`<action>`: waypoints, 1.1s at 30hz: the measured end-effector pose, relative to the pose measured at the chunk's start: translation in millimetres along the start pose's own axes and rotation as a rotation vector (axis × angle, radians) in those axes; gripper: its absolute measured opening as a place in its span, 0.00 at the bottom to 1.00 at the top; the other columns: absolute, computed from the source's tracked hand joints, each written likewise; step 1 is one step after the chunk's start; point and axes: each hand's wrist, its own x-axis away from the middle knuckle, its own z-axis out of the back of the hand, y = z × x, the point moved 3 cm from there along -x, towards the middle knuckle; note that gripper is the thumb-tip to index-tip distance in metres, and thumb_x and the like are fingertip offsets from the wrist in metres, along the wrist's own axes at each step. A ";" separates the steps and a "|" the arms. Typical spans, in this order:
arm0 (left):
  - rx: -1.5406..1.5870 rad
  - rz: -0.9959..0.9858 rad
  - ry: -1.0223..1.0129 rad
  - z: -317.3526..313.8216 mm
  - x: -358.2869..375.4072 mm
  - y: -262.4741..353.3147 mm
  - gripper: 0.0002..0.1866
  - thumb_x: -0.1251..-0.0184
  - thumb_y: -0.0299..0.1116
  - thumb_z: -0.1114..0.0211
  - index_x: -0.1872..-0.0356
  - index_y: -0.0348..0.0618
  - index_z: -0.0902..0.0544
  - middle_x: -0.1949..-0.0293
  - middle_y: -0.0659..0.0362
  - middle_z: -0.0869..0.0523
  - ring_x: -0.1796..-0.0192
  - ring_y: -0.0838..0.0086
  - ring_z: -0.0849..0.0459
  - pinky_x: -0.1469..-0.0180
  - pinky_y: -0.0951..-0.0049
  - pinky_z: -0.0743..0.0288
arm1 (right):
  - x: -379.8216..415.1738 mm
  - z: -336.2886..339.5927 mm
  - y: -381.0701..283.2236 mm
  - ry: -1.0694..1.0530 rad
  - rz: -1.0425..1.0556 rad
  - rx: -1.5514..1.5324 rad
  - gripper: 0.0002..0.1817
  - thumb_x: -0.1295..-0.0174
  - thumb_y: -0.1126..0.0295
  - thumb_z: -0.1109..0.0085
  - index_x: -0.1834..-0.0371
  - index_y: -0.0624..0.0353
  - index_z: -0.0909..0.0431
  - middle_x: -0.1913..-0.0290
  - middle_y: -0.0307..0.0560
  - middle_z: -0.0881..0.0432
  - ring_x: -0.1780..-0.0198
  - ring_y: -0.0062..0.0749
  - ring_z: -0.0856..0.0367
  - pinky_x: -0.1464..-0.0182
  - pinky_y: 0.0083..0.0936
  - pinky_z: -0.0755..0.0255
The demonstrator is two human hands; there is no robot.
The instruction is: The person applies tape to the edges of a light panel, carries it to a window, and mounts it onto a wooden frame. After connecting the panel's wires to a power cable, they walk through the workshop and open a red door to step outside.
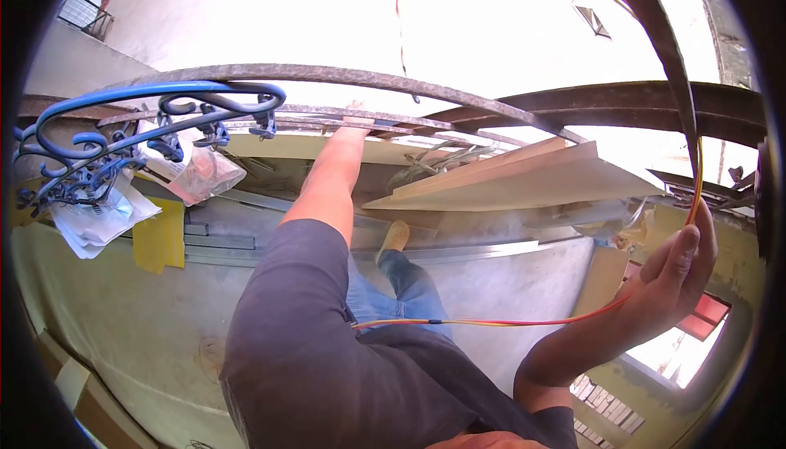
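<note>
Orange-red cable (508,322) runs from near the waist across to the right hand (675,281), then climbs along the dark rail (667,48) and loops overhead against the bright sky. Right grip: fingers curled round the cable, thumb side pressed to it, so it is closed on the cable. Left hand (354,120) reaches up to the rusty curved bar (344,75); its fingers are mostly behind the bar, so I cannot tell if that grip is closed or merely resting.

Handling, judged: cable looks thin, light and limp, sags under its own weight, holds no shape. Smooth jacket, likely to slide through a loose hold; a firm pinch or a wrap round the fingers should suit. Best taken close to where it must be guided, since free lengths swing. Dark bands (434,320) on it may be tape or joints; avoid kinking there.

Unclear: both cable ends are out of sight. Sky is blown out, hiding the loop's upper detail. Blue scrollwork (147,109) and plastic bags (192,171) at left are distorted by the lens. Ground below is hard to read.
</note>
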 end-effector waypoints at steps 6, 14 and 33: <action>-0.022 0.035 0.003 -0.6 -11.1 -3.2 0.17 0.39 0.39 0.43 0.52 0.45 0.19 0.46 0.46 0.18 0.43 0.50 0.21 0.41 0.49 0.31 | 7.9 -2.7 -4.2 0.041 -0.060 -0.041 0.16 0.30 0.69 0.42 0.43 0.63 0.20 0.80 0.26 0.39 0.80 0.07 0.52 0.77 0.13 0.61; -0.011 0.034 0.012 -5.6 23.9 -1.1 0.18 0.39 0.42 0.43 0.50 0.46 0.21 0.45 0.46 0.19 0.42 0.49 0.22 0.40 0.49 0.32 | 6.9 4.9 1.2 0.026 -0.019 -0.032 0.16 0.31 0.68 0.42 0.43 0.62 0.19 0.81 0.27 0.40 0.80 0.08 0.52 0.77 0.15 0.62; -0.081 0.129 -0.049 -21.8 -8.3 -13.7 0.23 0.39 0.48 0.44 0.45 0.49 0.25 0.43 0.46 0.20 0.40 0.49 0.24 0.37 0.47 0.35 | 16.9 4.5 13.7 0.119 0.009 -0.095 0.17 0.31 0.66 0.40 0.43 0.62 0.19 0.81 0.25 0.43 0.80 0.07 0.54 0.76 0.14 0.62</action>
